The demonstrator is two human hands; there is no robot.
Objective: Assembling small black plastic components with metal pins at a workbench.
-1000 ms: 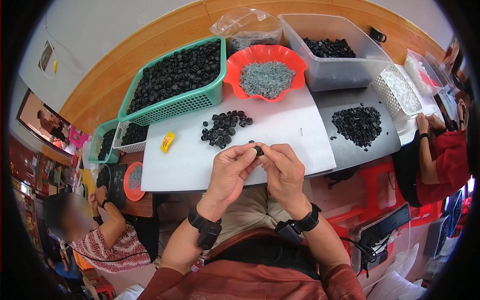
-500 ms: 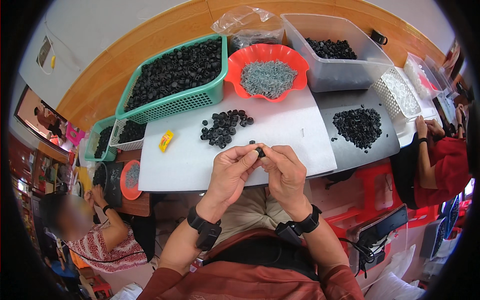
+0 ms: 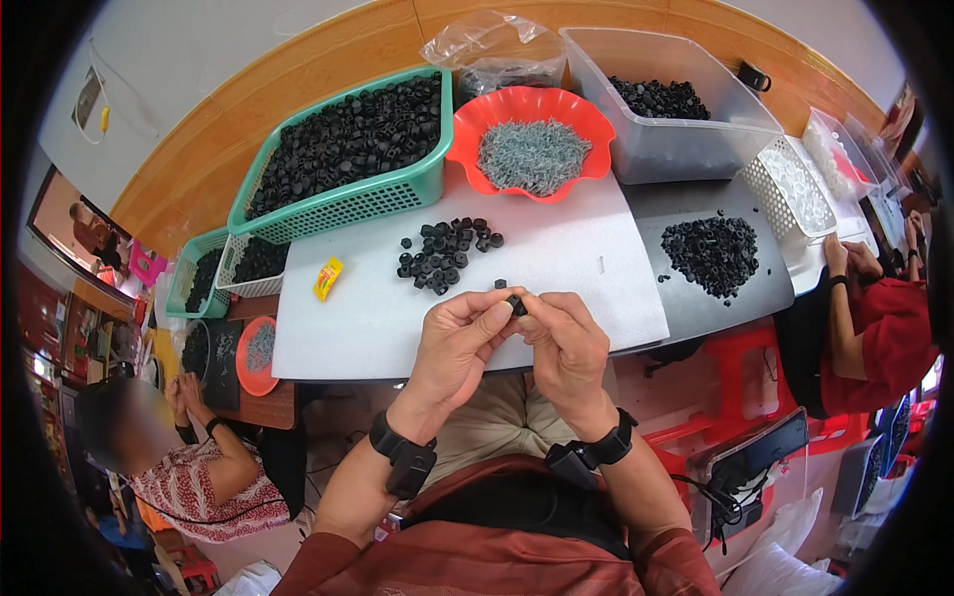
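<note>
over the white table edge (image 3: 378,338), my left hand (image 3: 452,343) and right hand (image 3: 568,348) both pinch one small black plastic ring (image 3: 517,304). if my fingers slip, i think it could drop into my lap.

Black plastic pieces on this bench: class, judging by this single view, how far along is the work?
Possibly done: a heap of black parts lies on the grey mat at right. In hand: left hand and right hand pinch one small black piece together. Left: a loose pile on the white sheet, a full green basket, and a red bowl of grey screws. Most stock remains.
</note>
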